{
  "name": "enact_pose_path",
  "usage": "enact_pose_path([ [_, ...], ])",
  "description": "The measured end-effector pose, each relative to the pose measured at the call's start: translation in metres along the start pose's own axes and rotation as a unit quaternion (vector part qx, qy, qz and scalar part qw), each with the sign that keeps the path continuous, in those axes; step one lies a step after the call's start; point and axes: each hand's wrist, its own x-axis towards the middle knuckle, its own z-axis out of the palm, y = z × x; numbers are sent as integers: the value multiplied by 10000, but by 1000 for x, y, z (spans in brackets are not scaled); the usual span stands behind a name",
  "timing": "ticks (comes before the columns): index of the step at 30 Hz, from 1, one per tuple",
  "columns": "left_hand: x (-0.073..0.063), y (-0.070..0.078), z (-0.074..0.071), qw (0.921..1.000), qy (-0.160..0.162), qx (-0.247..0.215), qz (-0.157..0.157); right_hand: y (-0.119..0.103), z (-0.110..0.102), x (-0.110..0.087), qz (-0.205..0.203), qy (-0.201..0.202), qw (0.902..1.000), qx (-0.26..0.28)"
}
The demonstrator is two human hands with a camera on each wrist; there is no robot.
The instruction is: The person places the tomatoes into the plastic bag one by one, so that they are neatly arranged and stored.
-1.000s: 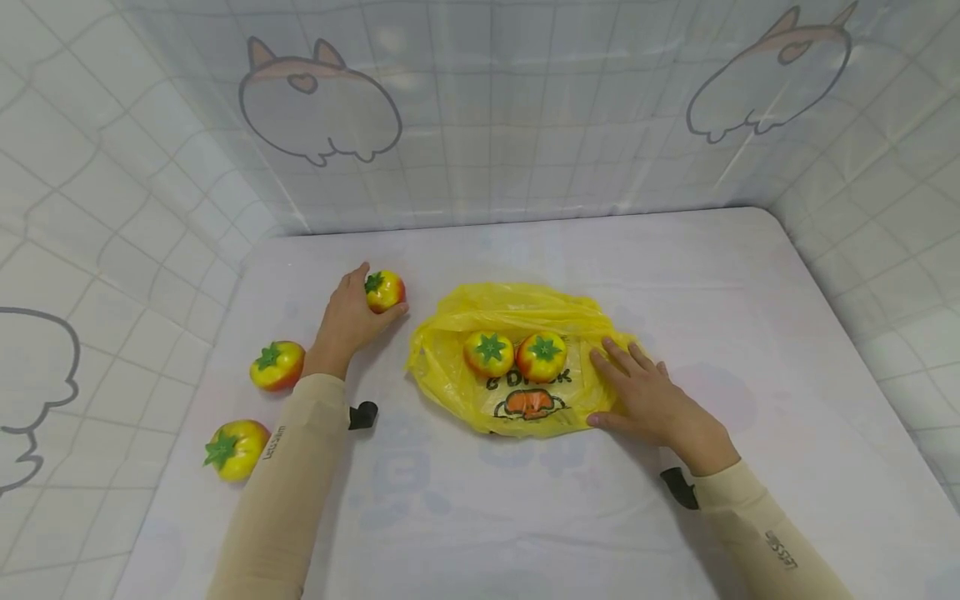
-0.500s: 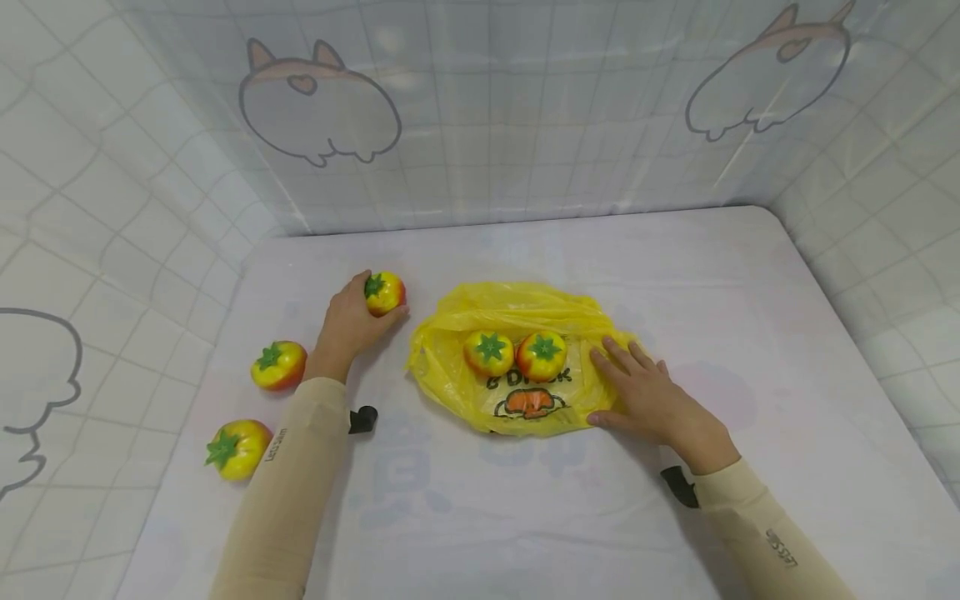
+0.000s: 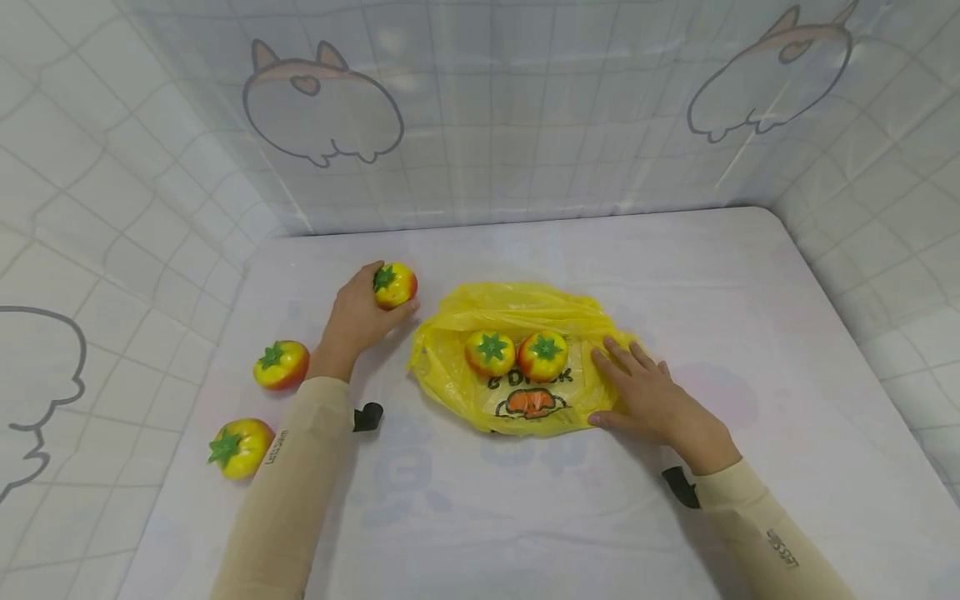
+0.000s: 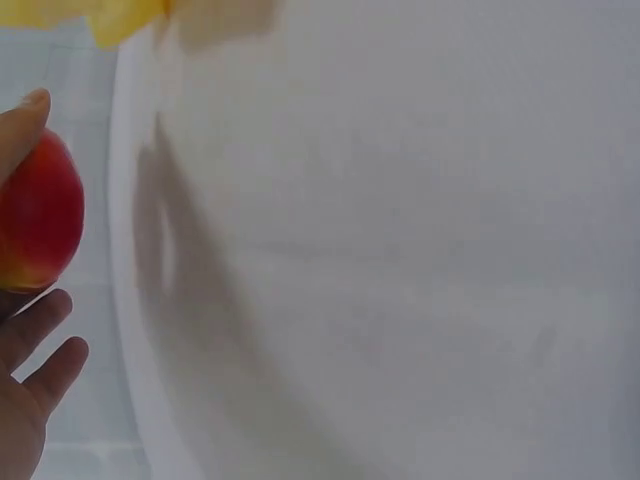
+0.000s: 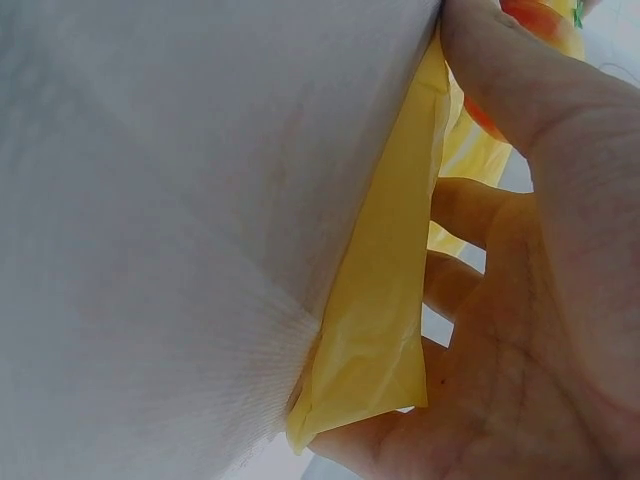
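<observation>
In the head view my left hand point(image 3: 362, 312) holds a yellow-and-red tomato point(image 3: 395, 286) with a green leafy top, between thumb and fingers, left of the yellow plastic bag. The left wrist view shows the red side of this tomato point(image 4: 45, 210) above the table, with a shadow cast below. Two similar tomatoes, a left one point(image 3: 490, 353) and a right one point(image 3: 543, 357), lie side by side on the bag point(image 3: 442, 400). My right hand point(image 3: 645, 396) rests with spread fingers on the bag's right edge; the right wrist view shows bag film point(image 5: 375, 300) along the palm.
Two more tomatoes, one farther point(image 3: 281, 365) and one nearer point(image 3: 242, 448), lie on the table's left side, close to my left sleeve point(image 3: 281, 492). A white cloth point(image 3: 480, 517) covers the table. Tile-patterned curtains point(image 3: 525, 108) stand behind and on both sides.
My left hand has moved slightly right and away from me, carrying the tomato up and toward the bag. My right hand and the bag have stayed in place.
</observation>
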Motion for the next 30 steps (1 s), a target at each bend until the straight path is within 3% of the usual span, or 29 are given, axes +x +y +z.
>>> enact_pose_path([
  [6,-1,24,0,9997,-39,27,248,-1,-1,0,22,-14,10000,15],
  [10,-5,40,1,9980,-8,233,584,-1,-1,0,23,-3,10000,4],
  [15,-12,60,3,9928,121,534,1061,0,0,0,24,-11,10000,-17],
  [23,-25,85,9,9840,284,498,1689,0,-2,2,-6,-9,10000,-69],
  [30,-33,106,17,9797,-47,294,1985,-2,-1,0,39,-32,10000,43],
])
